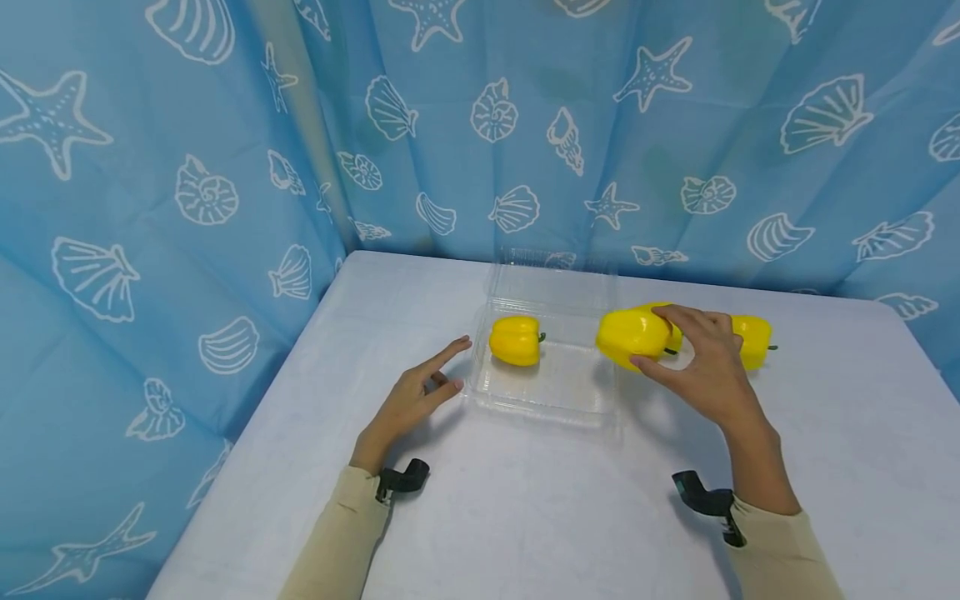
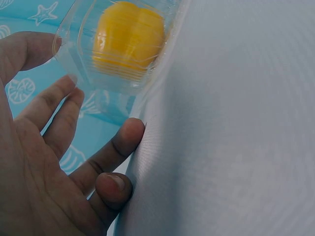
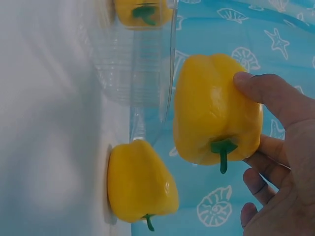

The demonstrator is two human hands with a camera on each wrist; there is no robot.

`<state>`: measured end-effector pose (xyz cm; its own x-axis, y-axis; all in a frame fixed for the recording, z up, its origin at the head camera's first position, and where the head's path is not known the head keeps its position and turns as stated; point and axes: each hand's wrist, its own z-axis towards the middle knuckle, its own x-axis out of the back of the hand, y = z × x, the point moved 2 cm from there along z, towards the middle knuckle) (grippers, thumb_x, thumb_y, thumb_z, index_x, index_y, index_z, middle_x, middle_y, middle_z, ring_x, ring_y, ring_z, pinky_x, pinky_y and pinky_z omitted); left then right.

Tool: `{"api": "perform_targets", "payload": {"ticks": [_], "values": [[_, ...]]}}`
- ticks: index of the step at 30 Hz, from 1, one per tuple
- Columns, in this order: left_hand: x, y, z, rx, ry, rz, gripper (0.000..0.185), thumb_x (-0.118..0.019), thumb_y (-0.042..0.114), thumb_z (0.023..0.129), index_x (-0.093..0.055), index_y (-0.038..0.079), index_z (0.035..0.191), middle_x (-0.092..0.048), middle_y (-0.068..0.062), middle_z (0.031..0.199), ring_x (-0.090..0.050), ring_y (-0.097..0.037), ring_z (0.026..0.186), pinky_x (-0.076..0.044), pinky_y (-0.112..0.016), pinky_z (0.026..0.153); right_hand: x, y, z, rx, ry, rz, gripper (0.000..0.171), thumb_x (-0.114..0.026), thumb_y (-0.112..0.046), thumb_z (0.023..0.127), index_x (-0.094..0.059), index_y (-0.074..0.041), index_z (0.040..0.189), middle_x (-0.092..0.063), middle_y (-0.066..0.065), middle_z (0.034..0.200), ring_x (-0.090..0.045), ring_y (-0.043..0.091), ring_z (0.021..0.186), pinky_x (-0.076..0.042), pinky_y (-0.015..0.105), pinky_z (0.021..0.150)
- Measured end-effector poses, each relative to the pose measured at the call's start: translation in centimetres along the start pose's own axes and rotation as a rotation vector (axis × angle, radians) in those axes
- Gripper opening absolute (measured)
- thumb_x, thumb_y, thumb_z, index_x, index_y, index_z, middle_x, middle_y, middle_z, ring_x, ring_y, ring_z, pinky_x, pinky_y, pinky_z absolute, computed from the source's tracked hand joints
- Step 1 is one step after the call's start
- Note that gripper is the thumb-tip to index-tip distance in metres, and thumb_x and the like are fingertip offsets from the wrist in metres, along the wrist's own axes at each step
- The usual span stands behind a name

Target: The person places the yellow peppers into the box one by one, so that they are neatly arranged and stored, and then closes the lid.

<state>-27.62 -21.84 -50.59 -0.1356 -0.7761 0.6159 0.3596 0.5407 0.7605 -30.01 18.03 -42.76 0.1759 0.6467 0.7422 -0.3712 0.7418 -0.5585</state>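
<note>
My right hand (image 1: 708, 362) pinches a yellow bell pepper (image 1: 632, 335) between thumb and fingers, above the table at the right side of a clear plastic container (image 1: 551, 408). In the right wrist view this bell pepper (image 3: 216, 108) shows its green stem, clear of the tabletop. Another yellow bell pepper (image 1: 514, 340) lies inside the container, toward its left side. My left hand (image 1: 412, 396) is by the container's left edge, fingers spread and holding nothing. The left wrist view shows the thumb (image 2: 34, 49) right at the container's rim.
One yellow bell pepper (image 1: 677, 340) is mostly hidden behind the held one. A further yellow bell pepper (image 1: 753, 342) lies right of my right hand. The container's lid (image 1: 553, 283) stands open toward the blue shell-patterned curtain (image 1: 450, 150) behind the white table (image 1: 525, 517).
</note>
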Motion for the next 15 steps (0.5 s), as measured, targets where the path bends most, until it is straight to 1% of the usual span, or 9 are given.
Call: {"api": "perform_targets", "payload": {"ticks": [4, 6, 10, 15], "values": [[0.0, 0.0, 0.0, -0.004, 0.008, -0.010, 0.058, -0.059, 0.031, 0.101, -0.039, 0.032, 0.155, -0.036, 0.017, 0.157, -0.058, -0.017, 0.086, -0.047, -0.032, 0.068, -0.2, -0.5, 0.4, 0.014, 0.001, 0.015, 0.069, -0.087, -0.034, 0.078, -0.058, -0.012, 0.137, -0.053, 0.014, 0.142, -0.034, 0.036, 0.123, -0.020, 0.069, 0.095], [-0.1, -0.1, 0.0, 0.002, 0.008, -0.011, 0.058, -0.060, 0.031, 0.100, -0.039, 0.032, 0.155, -0.036, 0.018, 0.157, -0.057, -0.016, 0.085, -0.047, -0.032, 0.068, -0.3, -0.8, 0.5, 0.024, 0.000, 0.021, 0.068, -0.087, -0.033, 0.078, -0.058, -0.012, 0.137, -0.054, 0.014, 0.141, -0.035, 0.036, 0.122, -0.021, 0.067, 0.094], [-0.2, -0.2, 0.0, 0.011, 0.006, -0.001, 0.059, -0.060, 0.029, 0.100, -0.039, 0.032, 0.155, -0.036, 0.018, 0.157, -0.057, -0.015, 0.085, -0.047, -0.031, 0.067, -0.6, -1.1, 0.7, 0.019, -0.011, 0.027, 0.068, -0.086, -0.031, 0.079, -0.058, -0.012, 0.137, -0.053, 0.014, 0.142, -0.033, 0.037, 0.123, -0.020, 0.067, 0.095], [0.0, -0.1, -0.1, 0.012, 0.007, 0.002, 0.058, -0.059, 0.031, 0.101, -0.038, 0.035, 0.155, -0.036, 0.020, 0.156, -0.057, -0.016, 0.086, -0.047, -0.033, 0.068, -1.1, -1.4, 1.0, 0.022, -0.021, 0.036, 0.068, -0.086, -0.033, 0.079, -0.058, -0.013, 0.137, -0.053, 0.013, 0.142, -0.033, 0.036, 0.124, -0.020, 0.067, 0.096]]}}
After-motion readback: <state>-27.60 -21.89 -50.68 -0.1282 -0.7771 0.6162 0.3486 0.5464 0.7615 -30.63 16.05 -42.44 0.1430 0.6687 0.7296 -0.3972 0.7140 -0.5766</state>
